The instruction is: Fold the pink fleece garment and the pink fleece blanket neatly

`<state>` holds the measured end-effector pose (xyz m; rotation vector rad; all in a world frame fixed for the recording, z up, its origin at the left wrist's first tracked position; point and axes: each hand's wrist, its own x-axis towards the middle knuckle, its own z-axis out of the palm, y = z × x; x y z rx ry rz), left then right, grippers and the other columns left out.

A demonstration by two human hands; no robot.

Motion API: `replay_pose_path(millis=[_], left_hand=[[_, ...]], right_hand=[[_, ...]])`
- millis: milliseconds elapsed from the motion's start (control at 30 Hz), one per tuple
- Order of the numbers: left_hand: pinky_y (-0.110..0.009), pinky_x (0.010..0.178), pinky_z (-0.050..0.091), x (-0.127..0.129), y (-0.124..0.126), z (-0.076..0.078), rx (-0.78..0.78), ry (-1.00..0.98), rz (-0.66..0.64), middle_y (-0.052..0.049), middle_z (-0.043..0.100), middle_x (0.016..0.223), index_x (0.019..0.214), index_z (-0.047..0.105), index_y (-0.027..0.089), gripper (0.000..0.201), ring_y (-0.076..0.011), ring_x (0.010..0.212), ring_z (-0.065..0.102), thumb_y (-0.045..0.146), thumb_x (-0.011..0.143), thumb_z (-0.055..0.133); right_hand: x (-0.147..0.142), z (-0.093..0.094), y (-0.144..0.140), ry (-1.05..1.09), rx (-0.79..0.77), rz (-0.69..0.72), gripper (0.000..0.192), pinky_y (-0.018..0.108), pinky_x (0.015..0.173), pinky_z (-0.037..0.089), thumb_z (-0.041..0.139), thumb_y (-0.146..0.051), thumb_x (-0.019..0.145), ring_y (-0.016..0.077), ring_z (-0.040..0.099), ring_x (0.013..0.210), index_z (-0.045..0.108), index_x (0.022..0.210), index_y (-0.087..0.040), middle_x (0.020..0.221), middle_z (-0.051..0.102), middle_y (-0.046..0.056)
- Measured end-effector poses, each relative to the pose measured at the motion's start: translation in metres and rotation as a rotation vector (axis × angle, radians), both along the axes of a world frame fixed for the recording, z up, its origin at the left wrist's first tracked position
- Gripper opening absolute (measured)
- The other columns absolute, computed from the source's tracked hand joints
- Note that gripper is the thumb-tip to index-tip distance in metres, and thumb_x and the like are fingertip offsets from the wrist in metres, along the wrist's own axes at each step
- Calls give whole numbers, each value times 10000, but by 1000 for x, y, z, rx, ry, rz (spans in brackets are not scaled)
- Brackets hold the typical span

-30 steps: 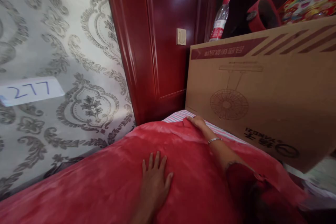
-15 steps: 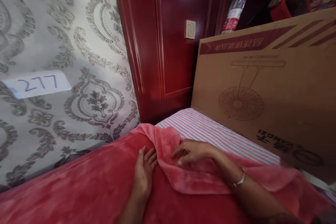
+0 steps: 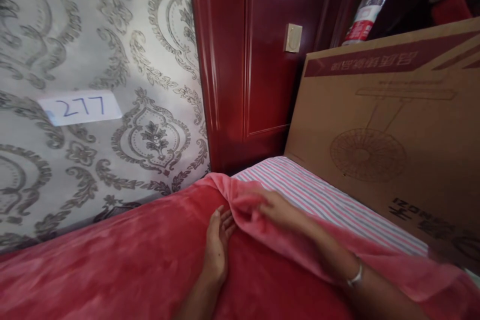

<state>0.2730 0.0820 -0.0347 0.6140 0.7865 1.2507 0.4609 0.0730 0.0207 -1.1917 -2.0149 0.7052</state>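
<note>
A plush red blanket [image 3: 123, 265] covers the bed, its far edge folded back into a lighter pink flap [image 3: 300, 250]. My left hand [image 3: 219, 245] rests palm inward at the flap's left edge, fingers stretched out and their tips partly hidden by the fold. Just right of it, my right hand [image 3: 279, 210] is closed on the flap, with cloth bunched beside its thumb; motion blurs the fingers. A bracelet [image 3: 356, 272] circles the right wrist.
Striped bedding [image 3: 300, 180] shows beyond the flap. A large cardboard box [image 3: 375, 125] stands at right, with a plastic bottle [image 3: 365, 17] behind its top edge. Ahead is a dark red wooden panel [image 3: 262, 75]; patterned wallpaper [image 3: 153, 55] with a paper label [image 3: 80, 108] lines the left.
The view has swung left, so the surroundings sit further right. My right hand has closed on the flap, whose lower edge is now drawn up and bunched. My left hand stays beside the fold.
</note>
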Motion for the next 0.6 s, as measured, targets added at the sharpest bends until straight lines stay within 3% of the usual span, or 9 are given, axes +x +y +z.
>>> replay_pose_path(millis=[100, 200, 333, 600], left_hand=[[-439, 974, 482, 3, 0, -6, 11, 34, 48, -181, 670, 1192, 1192, 612, 141, 547, -287, 1092, 645, 507, 790, 665], [-449, 967, 488, 5, 2, -13, 20, 39, 63, -184, 665, 1169, 1169, 625, 140, 572, -292, 1066, 648, 528, 756, 698], [-457, 981, 487, 3, 3, -17, 37, 29, 35, -192, 663, 1184, 1183, 630, 147, 600, -305, 1095, 645, 558, 754, 711], [-451, 987, 487, 3, 2, -17, 37, 47, 27, -190, 658, 1207, 1202, 623, 144, 707, -318, 1134, 629, 622, 695, 744]], right_hand=[[73, 30, 45, 129, 235, -563, 428, 337, 968, 455, 414, -134, 787, 220, 614, 1088, 661, 1135, -176, 1152, 698, 67], [135, 48, 79, -100, 222, -950, 403, 293, 885, 487, 415, -131, 817, 200, 646, 986, 652, 1144, -129, 1081, 724, 92], [170, 45, 99, -256, 143, -1107, 360, 299, 828, 485, 442, -149, 864, 231, 650, 962, 677, 1128, -83, 1065, 721, 146], [155, 12, 118, -583, -24, -1150, 242, 368, 897, 480, 553, -132, 878, 336, 589, 1162, 763, 988, -86, 1175, 670, 229]])
